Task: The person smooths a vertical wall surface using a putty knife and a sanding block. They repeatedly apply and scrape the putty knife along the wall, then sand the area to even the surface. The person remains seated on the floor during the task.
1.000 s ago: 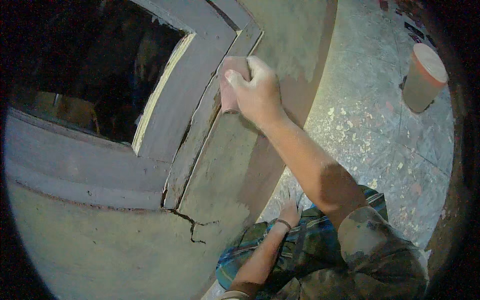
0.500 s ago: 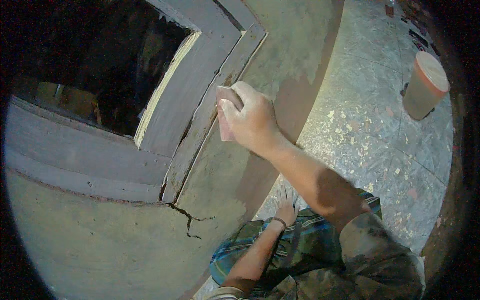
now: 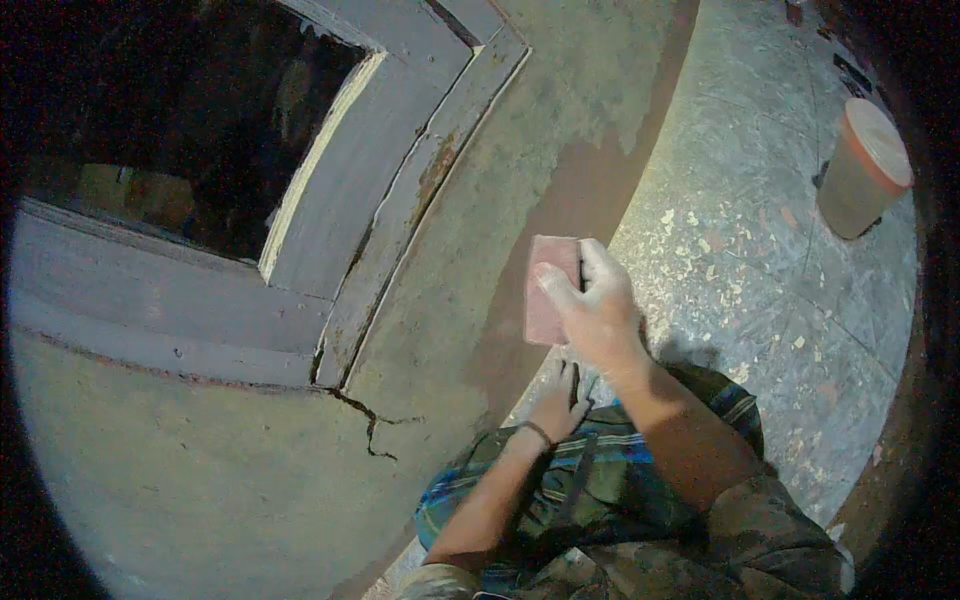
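My right hand (image 3: 600, 310), dusted white, grips a flat pinkish rectangle of folded sandpaper (image 3: 550, 305) between thumb and fingers. It is held up in front of me, away from the grey wooden window frame (image 3: 330, 220). Just below it, my left hand (image 3: 562, 400) rests by my checked blue-green cloth (image 3: 640, 450), its fingers stretched out and holding nothing. The outer strip of the frame (image 3: 430, 180) carries worn brown patches and dark gaps along its edges. Part of my right hand's fingers is hidden behind the sandpaper.
A tall tub with an orange-rimmed lid (image 3: 865, 170) stands on the speckled grey floor (image 3: 740, 240) at the right. The greenish plaster wall (image 3: 200, 470) has a crack (image 3: 372, 425) running from the frame's lower corner. Pale flakes are scattered over the floor.
My right hand has come off the frame's outer strip with the sandpaper and moved right and down toward me. The left hand stays low, its fingers shifted slightly.
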